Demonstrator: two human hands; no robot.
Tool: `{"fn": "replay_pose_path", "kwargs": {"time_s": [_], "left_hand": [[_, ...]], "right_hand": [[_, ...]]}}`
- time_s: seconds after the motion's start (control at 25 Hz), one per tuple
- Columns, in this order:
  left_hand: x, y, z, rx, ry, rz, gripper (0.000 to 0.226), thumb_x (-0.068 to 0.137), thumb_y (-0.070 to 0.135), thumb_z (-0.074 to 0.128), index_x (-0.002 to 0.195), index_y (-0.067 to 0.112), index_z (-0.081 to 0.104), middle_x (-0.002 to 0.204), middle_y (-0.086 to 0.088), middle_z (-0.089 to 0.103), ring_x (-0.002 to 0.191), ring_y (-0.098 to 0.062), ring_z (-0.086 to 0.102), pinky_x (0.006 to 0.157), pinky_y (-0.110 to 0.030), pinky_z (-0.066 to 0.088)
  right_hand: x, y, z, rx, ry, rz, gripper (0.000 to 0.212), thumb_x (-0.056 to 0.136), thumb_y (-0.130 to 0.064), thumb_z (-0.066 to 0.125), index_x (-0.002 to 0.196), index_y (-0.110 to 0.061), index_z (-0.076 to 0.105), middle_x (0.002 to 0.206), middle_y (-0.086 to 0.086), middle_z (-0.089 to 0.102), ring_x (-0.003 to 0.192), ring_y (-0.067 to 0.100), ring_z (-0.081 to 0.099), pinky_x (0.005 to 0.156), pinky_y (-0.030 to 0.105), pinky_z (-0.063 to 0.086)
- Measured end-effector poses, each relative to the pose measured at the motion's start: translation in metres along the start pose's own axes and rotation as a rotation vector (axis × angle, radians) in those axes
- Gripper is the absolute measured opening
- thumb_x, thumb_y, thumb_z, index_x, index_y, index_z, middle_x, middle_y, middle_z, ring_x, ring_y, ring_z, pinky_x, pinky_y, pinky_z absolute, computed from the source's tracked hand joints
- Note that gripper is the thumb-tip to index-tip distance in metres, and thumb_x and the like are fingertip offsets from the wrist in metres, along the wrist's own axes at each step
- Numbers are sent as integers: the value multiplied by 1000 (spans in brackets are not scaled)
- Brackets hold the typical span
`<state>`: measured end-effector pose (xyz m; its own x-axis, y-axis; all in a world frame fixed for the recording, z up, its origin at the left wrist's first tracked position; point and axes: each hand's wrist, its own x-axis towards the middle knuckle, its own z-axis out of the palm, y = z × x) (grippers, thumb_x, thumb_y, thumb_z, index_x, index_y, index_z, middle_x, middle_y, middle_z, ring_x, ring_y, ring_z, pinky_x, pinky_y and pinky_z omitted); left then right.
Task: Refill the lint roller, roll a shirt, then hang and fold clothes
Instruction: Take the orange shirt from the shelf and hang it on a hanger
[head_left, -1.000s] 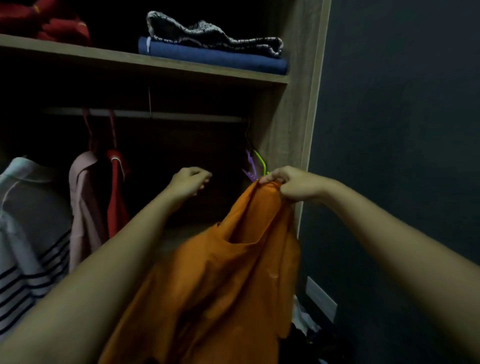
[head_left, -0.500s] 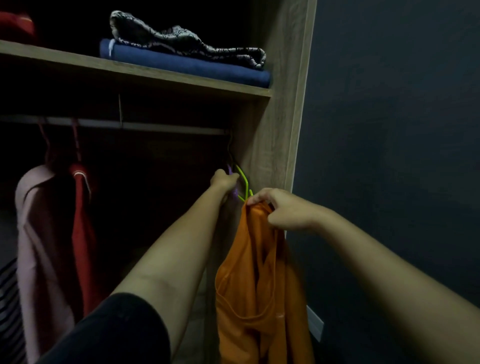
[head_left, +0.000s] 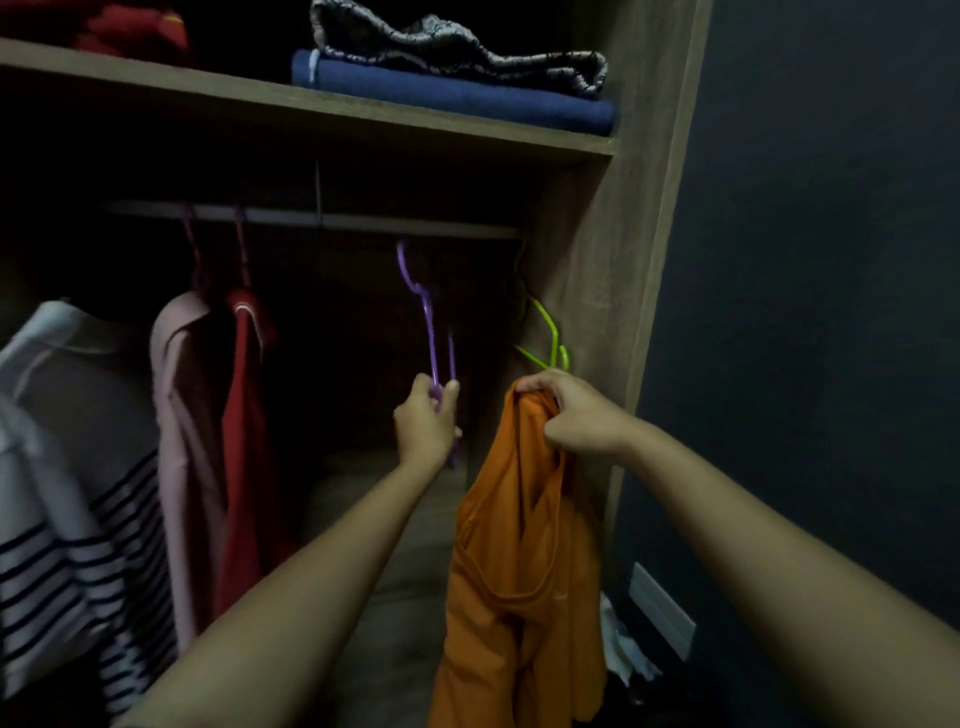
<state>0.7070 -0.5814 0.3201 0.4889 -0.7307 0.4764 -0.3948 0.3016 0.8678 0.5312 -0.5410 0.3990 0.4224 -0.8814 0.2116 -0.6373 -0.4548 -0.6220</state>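
I stand at an open wardrobe. My left hand (head_left: 427, 423) grips the lower part of a purple plastic hanger (head_left: 430, 332), whose hook sits just under the hanging rail (head_left: 363, 221). My right hand (head_left: 576, 415) pinches the top of an orange shirt (head_left: 519, 571), which hangs limp below it. A lime-green hanger (head_left: 550, 338) hangs on the rail's right end, right behind my right hand's fingers. I cannot tell whether the purple hook still rests on the rail.
On the rail's left hang a red garment (head_left: 244, 441), a pink one (head_left: 179, 441) and a white striped shirt (head_left: 62, 493). The shelf (head_left: 311, 111) above holds folded blue cloth (head_left: 457, 98). The wardrobe's side panel (head_left: 623, 312) and a dark wall (head_left: 810, 312) stand right.
My left hand went to the right end of the rail, took the purple hanger and drew it left, away from the green one. The orange shirt stays in my right hand.
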Motion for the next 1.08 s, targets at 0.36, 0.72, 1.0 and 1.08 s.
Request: {"fn": "replay_pose_path", "kwargs": {"time_s": [0.36, 0.72, 1.0, 1.08], "left_hand": [[-75, -84, -162, 188, 271, 139, 33, 97, 24, 45, 67, 11, 45, 49, -5, 44, 44, -14, 49, 45, -23, 33], [-98, -130, -240, 491, 88, 473, 45, 94, 51, 36, 69, 15, 45, 42, -5, 41, 41, -16, 42, 45, -25, 26], [-107, -129, -239, 535, 165, 485, 48, 94, 41, 38, 67, 4, 54, 45, -8, 47, 41, -11, 46, 48, -25, 30], [-111, -130, -245, 517, 164, 525, 45, 95, 36, 39, 65, 4, 52, 45, -1, 41, 49, -9, 42, 48, -19, 28]], "right_hand": [[46, 2, 68, 186, 150, 114, 61, 72, 12, 44, 127, -12, 53, 128, 14, 54, 101, 21, 54, 63, 11, 38], [47, -43, 32, 231, 173, -32, 67, 76, 16, 40, 136, -14, 44, 121, 6, 48, 108, 21, 52, 77, 22, 49], [54, -51, 39, 317, 212, -10, 62, 79, 10, 47, 136, -12, 43, 131, 10, 50, 120, 27, 51, 99, 38, 46], [50, -42, 35, 320, 237, 44, 59, 81, 9, 44, 137, -13, 43, 130, 12, 53, 112, 24, 54, 87, 29, 51]]}}
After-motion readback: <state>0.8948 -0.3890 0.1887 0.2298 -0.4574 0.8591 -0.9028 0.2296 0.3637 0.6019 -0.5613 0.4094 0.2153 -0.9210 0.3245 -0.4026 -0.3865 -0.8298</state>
